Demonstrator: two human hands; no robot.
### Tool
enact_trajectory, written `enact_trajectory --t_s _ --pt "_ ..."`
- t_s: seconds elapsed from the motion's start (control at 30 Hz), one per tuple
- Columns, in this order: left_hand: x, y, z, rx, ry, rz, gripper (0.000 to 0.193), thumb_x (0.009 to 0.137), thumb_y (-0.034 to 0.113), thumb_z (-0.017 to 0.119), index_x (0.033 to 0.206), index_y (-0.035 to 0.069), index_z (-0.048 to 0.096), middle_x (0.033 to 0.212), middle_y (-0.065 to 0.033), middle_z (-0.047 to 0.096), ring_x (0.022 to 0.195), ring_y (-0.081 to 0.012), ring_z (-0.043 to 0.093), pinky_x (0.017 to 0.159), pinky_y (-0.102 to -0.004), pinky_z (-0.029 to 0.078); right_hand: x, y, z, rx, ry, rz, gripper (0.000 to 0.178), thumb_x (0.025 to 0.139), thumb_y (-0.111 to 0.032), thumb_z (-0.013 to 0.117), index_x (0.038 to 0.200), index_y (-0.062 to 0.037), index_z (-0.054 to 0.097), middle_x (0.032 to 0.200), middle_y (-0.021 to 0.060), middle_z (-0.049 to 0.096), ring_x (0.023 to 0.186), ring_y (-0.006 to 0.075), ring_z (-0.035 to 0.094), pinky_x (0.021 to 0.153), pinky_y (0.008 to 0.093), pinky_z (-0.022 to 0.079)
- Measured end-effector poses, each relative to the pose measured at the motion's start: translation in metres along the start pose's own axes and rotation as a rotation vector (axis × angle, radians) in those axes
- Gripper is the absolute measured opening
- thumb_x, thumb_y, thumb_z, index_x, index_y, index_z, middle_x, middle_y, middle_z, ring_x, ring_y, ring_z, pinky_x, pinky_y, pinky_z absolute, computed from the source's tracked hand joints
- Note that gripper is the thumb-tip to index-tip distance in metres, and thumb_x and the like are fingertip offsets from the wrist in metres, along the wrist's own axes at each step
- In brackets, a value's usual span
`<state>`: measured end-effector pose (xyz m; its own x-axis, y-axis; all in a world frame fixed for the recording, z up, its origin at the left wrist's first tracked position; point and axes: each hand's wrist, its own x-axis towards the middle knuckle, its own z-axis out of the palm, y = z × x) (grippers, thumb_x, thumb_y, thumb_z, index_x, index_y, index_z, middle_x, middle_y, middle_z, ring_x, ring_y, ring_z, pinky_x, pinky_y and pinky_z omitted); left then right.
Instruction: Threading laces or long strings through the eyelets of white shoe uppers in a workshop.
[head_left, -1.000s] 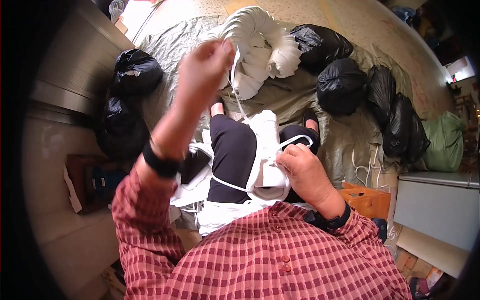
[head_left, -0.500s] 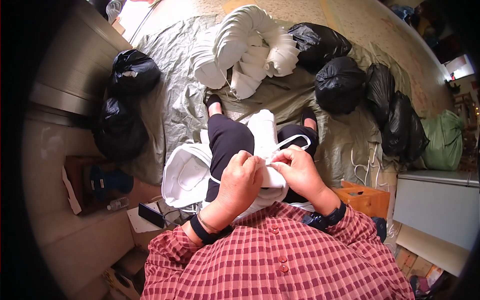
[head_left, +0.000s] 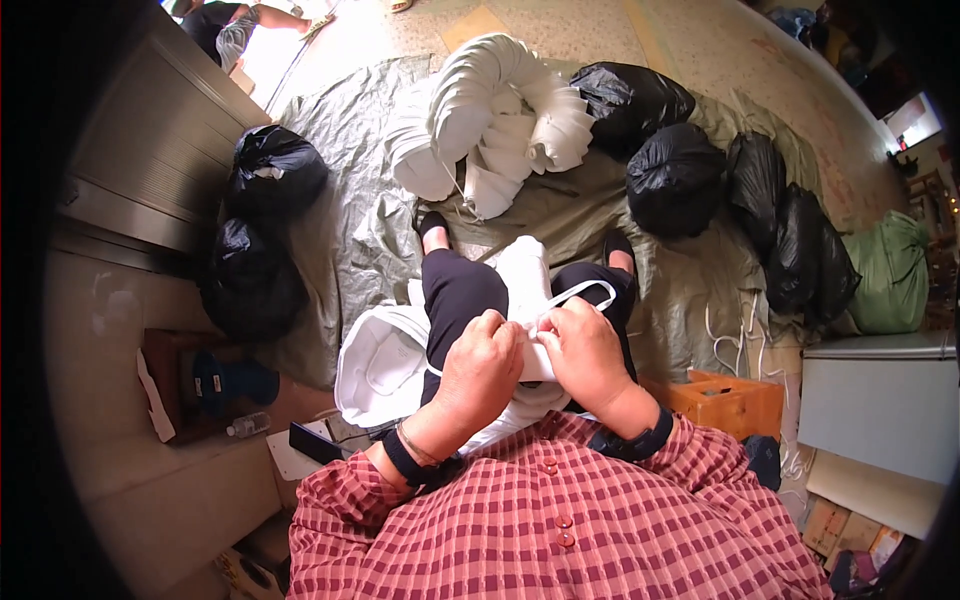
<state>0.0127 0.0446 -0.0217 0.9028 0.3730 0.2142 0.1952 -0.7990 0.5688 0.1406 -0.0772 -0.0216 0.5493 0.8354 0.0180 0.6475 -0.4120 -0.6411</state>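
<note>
Crinkly grey-green plastic sheeting [head_left: 345, 140] covers the floor [head_left: 565, 30]. Fat black plastic bags [head_left: 677, 180] sit upper right; another black plastic bag [head_left: 300, 180] upper left shows a white scrap [head_left: 268, 173] inside. Mid-frame, the right hand [head_left: 588, 355] pinches a thin white strap [head_left: 590, 285] by a white roll [head_left: 523, 268]. The left hand [head_left: 475, 365] curls beside it, fingertips hidden; I cannot tell its grip.

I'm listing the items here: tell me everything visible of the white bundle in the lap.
The white bundle looks soft, like cloth or foam. It lies lengthwise between the legs of the dark trousers, its rounded far end toward the picture's top. The left hand and right hand meet over it; a narrow white strap loops up by the right hand. Its nearer part is partly hidden.
</note>
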Motion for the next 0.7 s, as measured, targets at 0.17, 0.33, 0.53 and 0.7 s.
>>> enact_trajectory --t_s 0.17,0.33,0.53,0.7 --pt "0.012 0.003 -0.004 0.407 -0.222 0.176 0.010 0.078 0.015 0.066 0.083 0.007 0.064 0.084 -0.0094 0.058 0.082 -0.0258 0.060 0.070 -0.0365 0.052 -0.016 -0.010 -0.003 -0.274 0.122 -0.160 0.010 0.091 -0.017 0.058 0.094 -0.0082 0.062 0.098 0.0119 0.058 0.098 0.0312 0.058 0.084 0.0455 0.045" --pt "0.024 0.006 -0.003 0.482 -0.410 0.337 0.018 0.080 0.017 0.064 0.092 0.005 0.068 0.088 -0.0108 0.064 0.081 -0.0234 0.065 0.067 -0.0341 0.054 -0.015 0.001 0.010 -0.134 0.114 -0.075 0.008 0.086 -0.015 0.061 0.085 -0.0072 0.063 0.092 0.0137 0.058 0.093 0.0345 0.059 0.081 0.0466 0.047" --pt "0.038 0.003 -0.021 0.400 -0.434 0.493 0.019 0.081 0.014 0.064 0.094 0.001 0.068 0.088 -0.0122 0.065 0.080 -0.0238 0.066 0.065 -0.0355 0.053 -0.017 -0.003 -0.004 -0.077 0.104 -0.078 0.011 0.086 -0.017 0.066 0.088 -0.0067 0.064 0.092 0.0150 0.061 0.090 0.0358 0.062 0.078 0.0472 0.050" --pt "0.035 0.001 -0.075 0.497 -0.299 0.355 0.012 0.082 0.014 0.064 0.088 0.004 0.063 0.087 -0.0108 0.060 0.077 -0.0257 0.063 0.067 -0.0376 0.052 -0.004 -0.005 -0.002 -0.069 0.018 0.033 0.024 0.083 -0.029 0.077 0.088 -0.0074 0.067 0.093 0.0154 0.063 0.093 0.0365 0.064 0.079 0.0482 0.052"
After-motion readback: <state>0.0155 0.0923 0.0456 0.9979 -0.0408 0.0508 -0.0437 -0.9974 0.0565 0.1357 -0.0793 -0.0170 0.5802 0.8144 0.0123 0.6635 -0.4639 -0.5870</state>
